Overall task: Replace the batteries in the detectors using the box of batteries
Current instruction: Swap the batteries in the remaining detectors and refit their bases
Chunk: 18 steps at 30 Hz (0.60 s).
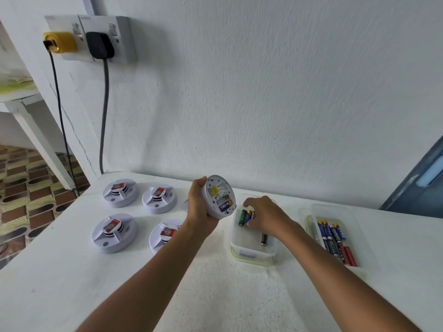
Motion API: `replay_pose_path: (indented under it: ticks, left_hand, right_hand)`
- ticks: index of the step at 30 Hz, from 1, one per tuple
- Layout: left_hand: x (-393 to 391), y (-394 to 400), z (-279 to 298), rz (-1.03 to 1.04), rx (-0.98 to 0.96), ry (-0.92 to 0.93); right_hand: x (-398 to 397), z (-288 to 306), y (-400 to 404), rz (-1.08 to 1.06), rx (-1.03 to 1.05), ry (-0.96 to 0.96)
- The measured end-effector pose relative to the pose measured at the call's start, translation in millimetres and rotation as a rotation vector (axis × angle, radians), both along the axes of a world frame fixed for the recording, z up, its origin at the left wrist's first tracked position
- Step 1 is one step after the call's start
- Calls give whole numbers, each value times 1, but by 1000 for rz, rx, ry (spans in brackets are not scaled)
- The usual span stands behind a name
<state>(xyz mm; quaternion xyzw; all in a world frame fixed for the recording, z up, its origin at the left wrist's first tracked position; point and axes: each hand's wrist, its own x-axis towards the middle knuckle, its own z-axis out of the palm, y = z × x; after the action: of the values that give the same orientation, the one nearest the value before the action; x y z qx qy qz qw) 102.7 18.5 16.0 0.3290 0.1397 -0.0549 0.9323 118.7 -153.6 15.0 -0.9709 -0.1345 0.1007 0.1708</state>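
My left hand [197, 209] grips a white round detector [219, 196], tilted with its back facing me. Its open compartment shows one blue battery [225, 206] and an empty slot above it. My right hand [263, 216] reaches into a clear plastic box [251, 251], fingertips pinched on a blue-and-gold battery [249, 215]. A green battery [242, 218] lies right beside it and a black battery [264, 239] lies nearer me in the same box. Several more detectors lie on the white table [72, 271], among them one at the back left [120, 192] and one at the front left [114, 233].
A second clear tray [335, 212] at the right holds several blue and red batteries [334, 238]. Two plugs [99, 45] sit in wall sockets at the upper left, with cables hanging down to the table's back corner. The table's left edge drops to a patterned floor.
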Motion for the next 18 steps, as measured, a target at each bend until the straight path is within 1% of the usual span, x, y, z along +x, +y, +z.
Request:
replay_pose_path:
  ticks: [2, 4, 6, 9, 11, 14, 16, 18]
  left_hand:
    - [-1, -1, -2, 1, 15, 14]
    - [-3, -1, -2, 4, 23, 28]
    - [-3, 0, -2, 9, 30, 33]
    - [-4, 3, -3, 9, 42, 31]
    - [-3, 6, -4, 14, 53, 35]
    - [-3, 8, -6, 20, 79, 33]
    - [-4, 7, -4, 22, 92, 35]
    - [-4, 3, 0, 17, 84, 43]
  right_hand:
    - [3, -3, 5, 54, -127, 28]
    - [5, -8, 10, 57, -154, 12]
    - [7, -13, 14, 58, -141, -14]
    - [9, -18, 13, 34, -51, -56]
    - [9, -16, 10, -10, 76, -105]
    - [3, -6, 9, -102, 407, -210]
    - [-3, 3, 12, -135, 635, -246]
    - [-8, 10, 17, -126, 766, -258]
